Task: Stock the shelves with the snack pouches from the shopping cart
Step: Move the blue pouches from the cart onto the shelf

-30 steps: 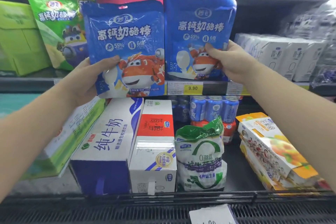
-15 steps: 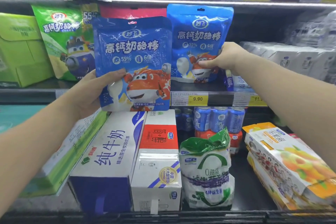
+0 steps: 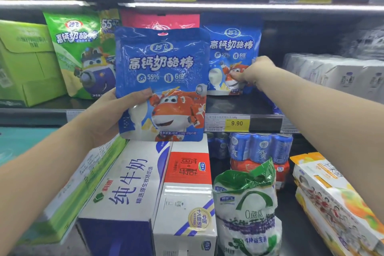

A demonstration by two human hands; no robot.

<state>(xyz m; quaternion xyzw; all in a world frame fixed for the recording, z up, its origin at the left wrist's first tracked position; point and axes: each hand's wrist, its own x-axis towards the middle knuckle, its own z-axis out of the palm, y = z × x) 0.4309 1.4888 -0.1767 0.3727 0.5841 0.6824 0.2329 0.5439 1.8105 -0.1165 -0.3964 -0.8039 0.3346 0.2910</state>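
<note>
On the shelf (image 3: 239,104), my right hand (image 3: 257,71) pinches the rear pouch (image 3: 232,48), which stands upright. My left hand (image 3: 112,118) grips the front pouch (image 3: 162,81) by its lower left edge, held upright before the shelf edge.

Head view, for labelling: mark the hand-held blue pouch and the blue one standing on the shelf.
Held blue foil pouch (image 3: 161,81): head view, front centre.
Shelved blue foil pouch (image 3: 231,45): head view, printed title.
</note>
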